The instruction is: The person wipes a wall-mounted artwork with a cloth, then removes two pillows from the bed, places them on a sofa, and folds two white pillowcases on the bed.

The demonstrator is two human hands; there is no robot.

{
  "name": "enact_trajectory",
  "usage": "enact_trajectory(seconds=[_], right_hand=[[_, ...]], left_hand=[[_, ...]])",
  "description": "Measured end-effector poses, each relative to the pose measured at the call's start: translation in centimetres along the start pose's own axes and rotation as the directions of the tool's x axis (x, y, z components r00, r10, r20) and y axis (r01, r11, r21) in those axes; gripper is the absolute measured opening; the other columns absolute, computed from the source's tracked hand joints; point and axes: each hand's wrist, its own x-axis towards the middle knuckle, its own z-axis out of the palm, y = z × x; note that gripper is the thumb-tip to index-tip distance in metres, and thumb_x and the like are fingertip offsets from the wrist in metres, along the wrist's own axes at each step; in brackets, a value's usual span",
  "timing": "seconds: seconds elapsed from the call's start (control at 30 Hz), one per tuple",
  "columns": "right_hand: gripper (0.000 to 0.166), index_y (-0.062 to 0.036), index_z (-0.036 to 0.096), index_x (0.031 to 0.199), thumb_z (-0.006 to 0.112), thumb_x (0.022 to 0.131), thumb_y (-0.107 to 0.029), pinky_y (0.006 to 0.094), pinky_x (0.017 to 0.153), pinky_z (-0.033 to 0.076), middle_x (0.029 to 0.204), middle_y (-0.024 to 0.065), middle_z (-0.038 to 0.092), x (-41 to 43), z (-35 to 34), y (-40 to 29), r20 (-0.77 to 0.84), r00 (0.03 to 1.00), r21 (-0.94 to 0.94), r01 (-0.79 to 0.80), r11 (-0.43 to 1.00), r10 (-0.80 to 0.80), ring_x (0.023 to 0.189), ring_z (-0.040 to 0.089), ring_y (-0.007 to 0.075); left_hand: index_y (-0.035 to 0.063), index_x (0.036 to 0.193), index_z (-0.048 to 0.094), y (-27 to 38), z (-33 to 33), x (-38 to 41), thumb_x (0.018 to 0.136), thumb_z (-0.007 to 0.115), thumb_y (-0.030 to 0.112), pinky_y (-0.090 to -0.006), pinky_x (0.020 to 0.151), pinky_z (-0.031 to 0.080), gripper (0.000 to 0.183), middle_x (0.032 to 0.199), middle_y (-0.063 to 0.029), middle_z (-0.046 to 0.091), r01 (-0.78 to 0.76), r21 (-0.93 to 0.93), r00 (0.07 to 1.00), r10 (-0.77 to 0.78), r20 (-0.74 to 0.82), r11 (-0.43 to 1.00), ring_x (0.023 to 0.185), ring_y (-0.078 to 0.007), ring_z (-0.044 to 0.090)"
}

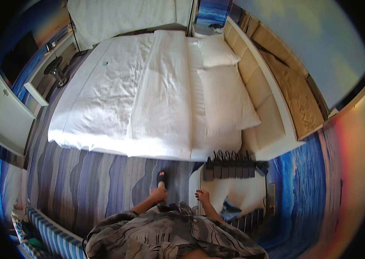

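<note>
My left hand (159, 194) hangs in front of my body above the striped carpet, its fingers curled inward; whether they close on anything is hidden. My right hand (203, 197) is held over the near-left edge of a white table (215, 191), fingers loosely bent and a little apart, nothing in them. Beyond both hands lies a bed with a white duvet (95, 87), its upper part folded back into a wide band (163, 97). Two white pillows (229, 98) rest against the padded beige headboard (260, 103). Neither hand touches the bed.
On the white table stand rows of black box-like items (229, 170) and a blue packet or cloth (231, 208). A blue-striped seat (56, 233) is at lower left. Farther off are a dark stool (56, 71), a white desk (37, 94) and a white door (7, 110).
</note>
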Motion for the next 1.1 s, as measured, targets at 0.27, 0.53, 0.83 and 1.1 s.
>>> enact_trajectory(seconds=[0.27,0.53,0.83,1.1], right_hand=[[0.02,0.0004,0.061,0.094,0.052,0.08,-0.011,0.0283,0.058,0.047,0.076,0.0084,0.063,12.4,3.8,-9.7,-0.026,0.939,-0.23,0.329,0.916,-0.344,0.066,0.059,0.0143],[0.022,-0.0056,0.06,0.099,0.055,0.08,-0.015,0.0287,0.052,0.046,0.074,0.0063,0.061,22.6,-0.2,-16.7,-0.278,0.865,-0.118,0.401,0.908,-0.418,0.061,0.058,0.0164],[0.022,-0.0076,0.054,0.094,0.055,0.083,-0.026,0.0383,0.05,0.049,0.078,0.0091,0.055,33.8,-17.7,-26.2,-0.594,0.766,0.548,0.16,0.821,0.247,0.069,0.055,0.0234],[0.076,0.008,0.051,0.111,0.071,0.064,-0.048,0.0399,0.079,0.046,0.107,0.0195,0.056,43.1,-28.4,-26.1,-0.778,0.558,0.507,0.287,0.813,0.288,0.091,0.056,0.0315]], left_hand=[[0.0093,0.095,0.06,0.7,-11.2,13.3,0.076,0.048,0.03,-0.0458,0.087,0.04,0.03,0.105,-0.0138,0.056,-0.52,0.324,0.852,0.507,0.13,0.79,0.102,-0.0339,0.051],[0.0031,0.104,0.057,-0.3,-19.1,17.1,0.079,0.05,0.028,-0.0378,0.084,0.044,0.036,0.101,-0.0166,0.06,-0.313,0.049,0.946,0.316,-0.069,0.948,0.097,-0.0315,0.056],[0.0029,0.099,0.059,0.5,-22.4,17.2,0.078,0.044,0.03,-0.0398,0.081,0.045,0.037,0.094,-0.0203,0.061,-0.138,0.034,0.99,0.138,-0.015,0.99,0.091,-0.0361,0.057],[0.004,0.105,0.058,6.2,-25.4,21.6,0.078,0.05,0.029,-0.038,0.085,0.044,0.037,0.101,-0.0159,0.061,-0.13,0.108,0.988,0.121,0.092,0.986,0.097,-0.0309,0.056]])
